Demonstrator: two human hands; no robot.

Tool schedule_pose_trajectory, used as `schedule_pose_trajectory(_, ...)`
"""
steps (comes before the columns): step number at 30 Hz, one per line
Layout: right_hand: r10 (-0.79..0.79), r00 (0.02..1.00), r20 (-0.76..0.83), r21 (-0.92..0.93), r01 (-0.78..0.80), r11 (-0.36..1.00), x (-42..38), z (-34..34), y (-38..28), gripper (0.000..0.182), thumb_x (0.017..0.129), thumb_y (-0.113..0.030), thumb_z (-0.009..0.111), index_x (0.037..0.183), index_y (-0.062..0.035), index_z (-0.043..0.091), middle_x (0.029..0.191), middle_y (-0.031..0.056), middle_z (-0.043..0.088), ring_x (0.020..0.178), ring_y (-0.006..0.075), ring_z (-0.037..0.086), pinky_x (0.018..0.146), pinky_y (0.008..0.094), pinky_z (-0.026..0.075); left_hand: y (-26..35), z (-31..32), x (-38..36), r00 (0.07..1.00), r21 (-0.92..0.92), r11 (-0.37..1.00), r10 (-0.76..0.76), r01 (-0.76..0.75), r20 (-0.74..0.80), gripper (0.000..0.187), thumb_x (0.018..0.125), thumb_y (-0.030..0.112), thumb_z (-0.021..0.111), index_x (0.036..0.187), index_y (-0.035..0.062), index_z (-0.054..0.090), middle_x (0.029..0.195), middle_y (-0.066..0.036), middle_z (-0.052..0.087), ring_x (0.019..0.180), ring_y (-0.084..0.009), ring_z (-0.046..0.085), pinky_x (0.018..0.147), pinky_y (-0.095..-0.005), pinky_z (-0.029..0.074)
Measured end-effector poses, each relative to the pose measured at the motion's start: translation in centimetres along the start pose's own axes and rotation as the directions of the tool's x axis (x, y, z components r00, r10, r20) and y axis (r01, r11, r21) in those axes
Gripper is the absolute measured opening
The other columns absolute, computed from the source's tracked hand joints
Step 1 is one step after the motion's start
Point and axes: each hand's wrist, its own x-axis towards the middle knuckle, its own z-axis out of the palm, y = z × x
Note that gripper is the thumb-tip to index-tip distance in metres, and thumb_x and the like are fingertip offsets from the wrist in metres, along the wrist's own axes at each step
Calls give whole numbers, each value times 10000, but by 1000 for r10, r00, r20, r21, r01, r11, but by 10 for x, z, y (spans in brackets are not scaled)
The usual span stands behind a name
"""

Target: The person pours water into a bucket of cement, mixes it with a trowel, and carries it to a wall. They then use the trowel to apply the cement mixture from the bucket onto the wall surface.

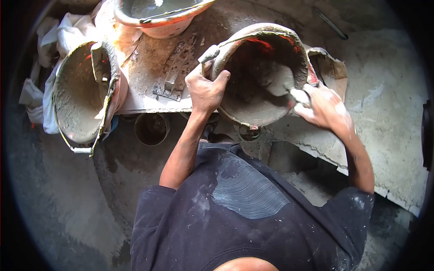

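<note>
1. Nearest cam: dark shirt (190,226) w/ a pale ridged patch on it; both arms reach away to the far side.
2. Bucket (266,28): far of the shirt, a bit R of centre, over the near edge of the bench (138,97). Mouth faces up at cam; exact tilt hard to tell. Its long axis runs approx. along the line of sight, from mouth down to base. Inside is caked grey, w/ some red showing thru.
3. L hand (205,90): closed on the bucket's L rim, thumb on the inner side. Handle wire's grip (209,54) sits just beyond the fist; can't tell if the wire is held too.
4. R hand (323,106): closed round the handle of a trowel (276,80) at the bucket's R rim.
5. Trowel: blade inside the bucket, pointing far L; long axis runs near R to far L. Tip blurred.
6. Step in hand, prob.: working grey stuff off the inner wall. Next move calls for a firm L grip on the rim & the blade flat to the wall.
7. Around: 2nd bucket (121,90) at L, also grey-coated; basin (167,30) on the far side; white cloth (72,29) far L.
</note>
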Motion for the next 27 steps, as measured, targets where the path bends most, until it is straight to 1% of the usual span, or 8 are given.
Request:
schedule_pose_trajectory(3, -48, 952, -304, -194, -12, 981, -15, 26, -14, 517, 743, -347, 658, 1185, -126, 507, 875, 72, 577, 701, 259, 563, 652, 373, 485, 3, -3, 1, 1000, 9, 1000, -20, 21, -23, 378, 693, 38, 626, 1051, -77, 590, 878, -86, 661, 766, -86, 566, 728, -240, 468)
schedule_pose_trajectory(5, 17, 995, -98, -313, -46, 949, -21, 95, -1, 668, 755, -313, 658, 1305, -61, 375, 848, 122, 565, 701, 263, 567, 652, 365, 483, 3, -2, 2, 999, -20, 999, -29, 28, -26, 381, 691, 37, 627, 1053, -74, 590, 867, -89, 661, 766, -86, 568, 731, -242, 469)
schedule_pose_trajectory(15, 150, 988, -33, -23, -151, 988, -33, 100, 1, 567, 760, -287, 663, 1193, 15, 456, 895, 169, 610, 788, 342, 595, 700, 429, 462, 13, 9, 3, 999, 65, 998, -29, 27, 36, 330, 712, 13, 618, 1026, -86, 595, 877, -51, 638, 771, -86, 564, 725, -228, 454)
schedule_pose_trajectory(19, 93, 959, -268, 19, -92, 996, -42, 106, -1, 525, 771, -291, 649, 1162, 12, 471, 893, 171, 615, 814, 337, 600, 703, 433, 469, 16, 10, 4, 999, 61, 997, -45, 44, 20, 346, 709, 19, 623, 1036, -88, 593, 878, -60, 643, 781, -96, 570, 736, -231, 454)
schedule_pose_trajectory(22, 260, 924, 279, 84, -293, 952, -16, 62, -12, 498, 788, -318, 615, 1158, -13, 482, 958, 197, 603, 913, 358, 583, 789, 442, 456, 14, 15, 5, 1000, 98, 995, 18, -19, 15, 357, 700, 32, 624, 1040, -77, 596, 872, -83, 656, 770, -103, 578, 731, -246, 461)
schedule_pose_trajectory(23, 269, 921, 282, 96, -307, 947, -11, 74, -3, 498, 788, -318, 615, 1158, -13, 482, 958, 197, 603, 913, 358, 583, 789, 442, 456, 15, 14, 2, 1000, 173, 985, -15, 12, 15, 370, 692, 43, 625, 1045, -66, 597, 870, -102, 667, 752, -106, 583, 718, -253, 469)
schedule_pose_trajectory(25, 64, 968, -244, 156, -26, 987, -5, 101, 15, 469, 779, -324, 610, 1111, -13, 495, 997, 223, 586, 937, 385, 565, 802, 447, 447, 12, 12, 3, 999, 106, 994, 21, -26, 40, 352, 698, 40, 633, 1032, -69, 602, 854, -87, 661, 747, -107, 583, 709, -253, 469)
schedule_pose_trajectory(27, 209, 977, -28, 415, -179, 892, 17, 82, 23, 462, 778, -326, 600, 1092, -2, 505, 1041, 233, 573, 984, 391, 545, 826, 446, 434, 12, 12, 2, 999, 58, 998, 15, -17, 35, 318, 703, 30, 633, 1003, -75, 613, 853, -84, 661, 759, -111, 587, 717, -256, 470)
